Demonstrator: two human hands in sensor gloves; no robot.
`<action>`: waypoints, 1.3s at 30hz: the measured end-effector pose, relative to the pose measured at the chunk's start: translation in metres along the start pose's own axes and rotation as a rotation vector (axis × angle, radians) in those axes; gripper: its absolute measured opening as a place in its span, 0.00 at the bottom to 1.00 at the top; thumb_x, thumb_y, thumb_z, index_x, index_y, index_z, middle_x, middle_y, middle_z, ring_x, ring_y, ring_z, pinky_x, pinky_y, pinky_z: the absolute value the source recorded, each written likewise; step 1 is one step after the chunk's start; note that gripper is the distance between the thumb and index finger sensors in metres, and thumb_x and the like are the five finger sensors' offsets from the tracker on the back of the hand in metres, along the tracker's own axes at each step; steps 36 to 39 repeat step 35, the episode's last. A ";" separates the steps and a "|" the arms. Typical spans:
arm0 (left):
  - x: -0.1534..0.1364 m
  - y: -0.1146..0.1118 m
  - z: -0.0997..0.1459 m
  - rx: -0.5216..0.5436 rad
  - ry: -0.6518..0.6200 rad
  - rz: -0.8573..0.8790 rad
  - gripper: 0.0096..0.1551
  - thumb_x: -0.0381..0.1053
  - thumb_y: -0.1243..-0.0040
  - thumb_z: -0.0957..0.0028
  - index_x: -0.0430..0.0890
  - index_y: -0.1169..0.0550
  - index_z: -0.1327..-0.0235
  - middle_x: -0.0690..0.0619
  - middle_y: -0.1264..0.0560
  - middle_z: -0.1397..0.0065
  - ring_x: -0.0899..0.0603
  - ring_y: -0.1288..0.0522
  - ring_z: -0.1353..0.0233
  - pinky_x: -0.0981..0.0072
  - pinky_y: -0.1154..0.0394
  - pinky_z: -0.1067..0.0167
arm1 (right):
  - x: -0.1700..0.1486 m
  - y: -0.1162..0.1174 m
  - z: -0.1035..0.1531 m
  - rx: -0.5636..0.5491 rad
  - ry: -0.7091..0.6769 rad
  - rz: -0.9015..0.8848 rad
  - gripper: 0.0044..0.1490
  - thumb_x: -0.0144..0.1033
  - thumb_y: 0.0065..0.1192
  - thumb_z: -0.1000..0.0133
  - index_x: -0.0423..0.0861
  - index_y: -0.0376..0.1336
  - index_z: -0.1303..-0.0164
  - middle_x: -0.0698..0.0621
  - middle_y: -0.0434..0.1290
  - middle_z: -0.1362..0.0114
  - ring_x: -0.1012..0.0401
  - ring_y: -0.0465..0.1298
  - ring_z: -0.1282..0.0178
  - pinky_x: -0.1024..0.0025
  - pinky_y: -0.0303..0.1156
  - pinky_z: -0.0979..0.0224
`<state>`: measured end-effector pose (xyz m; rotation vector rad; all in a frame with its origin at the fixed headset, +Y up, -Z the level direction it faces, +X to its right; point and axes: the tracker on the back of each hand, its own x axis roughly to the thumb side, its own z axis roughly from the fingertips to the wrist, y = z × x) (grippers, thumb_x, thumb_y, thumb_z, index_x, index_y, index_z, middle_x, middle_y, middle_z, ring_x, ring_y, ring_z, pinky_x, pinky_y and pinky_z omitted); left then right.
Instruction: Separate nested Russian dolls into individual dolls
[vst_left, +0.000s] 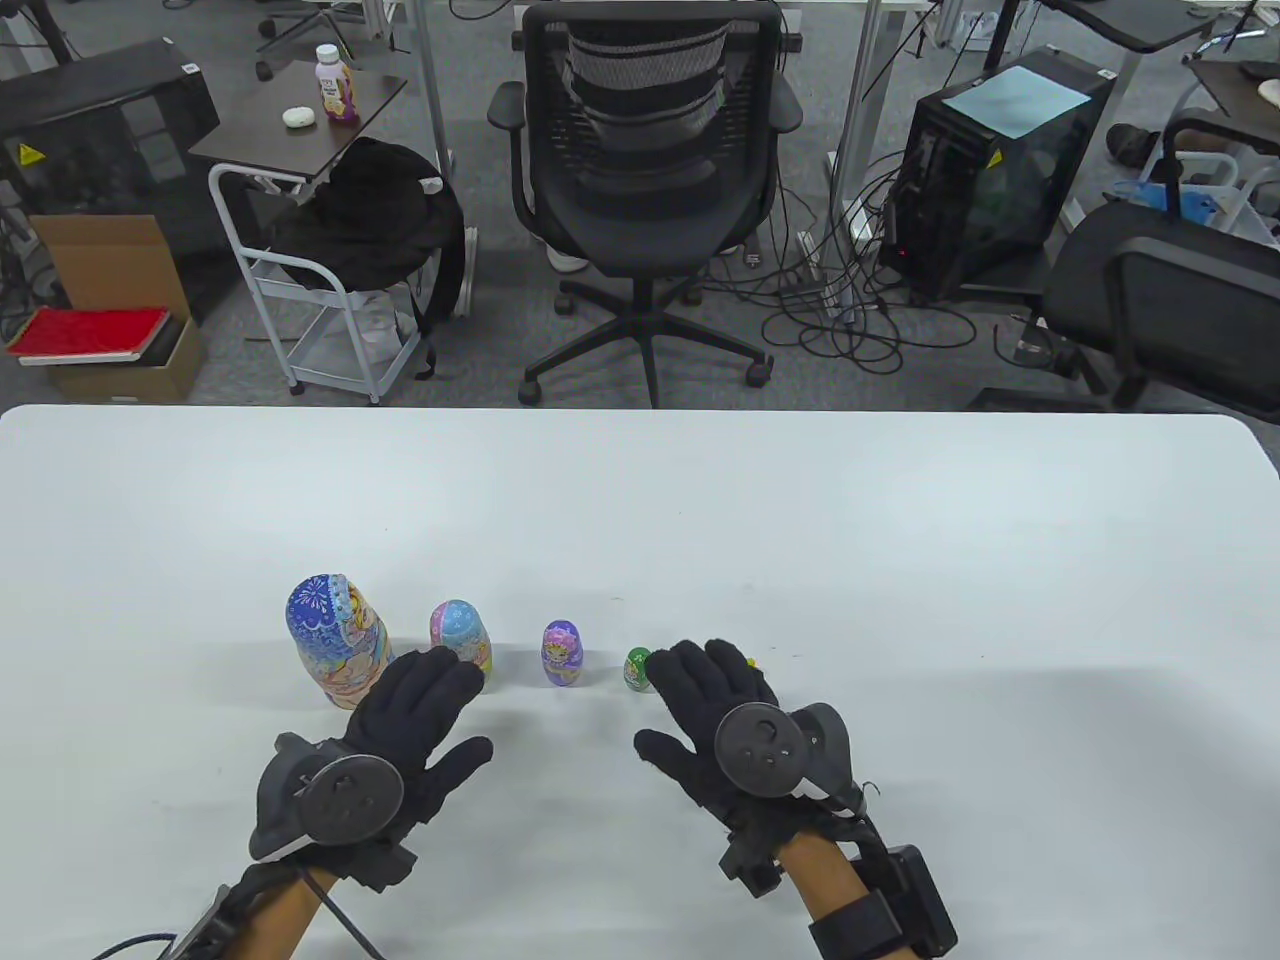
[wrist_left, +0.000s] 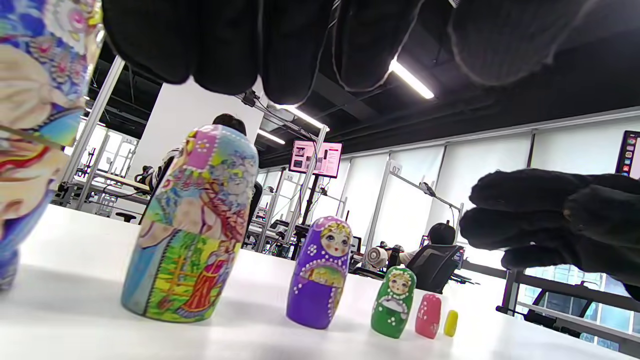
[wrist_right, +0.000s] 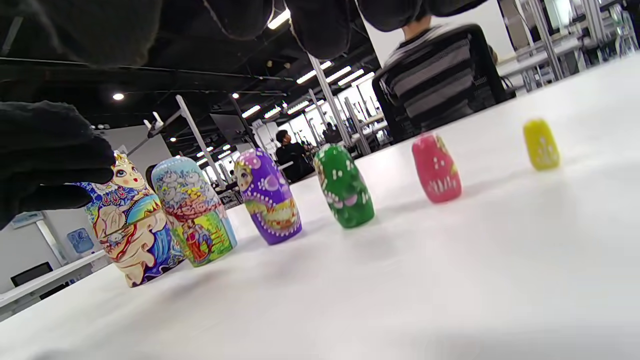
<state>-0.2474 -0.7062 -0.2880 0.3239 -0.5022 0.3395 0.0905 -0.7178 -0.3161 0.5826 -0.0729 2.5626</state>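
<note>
- My left hand and right hand hover spread, holding nothing.
- Six closed dolls stand in a row on the white table, blue doll largest, yellow doll smallest.

The dolls look glossy and smooth, painted with a lacquered sheen. The bench is smooth, matt white. The gloves are black, fuzzy knit cloth.

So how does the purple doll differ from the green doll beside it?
The purple doll is taller and wider than the green doll. The purple doll's front panel is yellowish with white dots round it; the green doll's is whitish. Both stand upright and closed on the white table, with neither hand touching them.
</note>
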 end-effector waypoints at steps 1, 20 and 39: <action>-0.003 -0.001 0.001 -0.001 -0.002 0.013 0.41 0.69 0.53 0.40 0.50 0.38 0.18 0.38 0.37 0.16 0.26 0.36 0.22 0.33 0.33 0.31 | -0.002 0.002 0.000 0.008 0.016 -0.029 0.52 0.63 0.56 0.44 0.53 0.46 0.14 0.36 0.56 0.12 0.35 0.51 0.16 0.34 0.51 0.20; -0.013 -0.006 0.009 0.038 0.045 0.086 0.38 0.68 0.52 0.40 0.50 0.34 0.21 0.39 0.32 0.19 0.29 0.31 0.24 0.37 0.30 0.32 | -0.008 0.003 0.005 -0.022 -0.039 0.001 0.50 0.61 0.57 0.44 0.52 0.48 0.15 0.37 0.56 0.13 0.36 0.51 0.15 0.33 0.48 0.20; -0.012 -0.009 0.009 0.023 0.014 0.131 0.37 0.67 0.51 0.40 0.51 0.33 0.22 0.41 0.31 0.20 0.29 0.31 0.24 0.38 0.29 0.32 | -0.005 0.004 0.008 -0.030 -0.067 0.008 0.48 0.60 0.57 0.45 0.52 0.51 0.16 0.37 0.58 0.14 0.37 0.53 0.16 0.33 0.50 0.20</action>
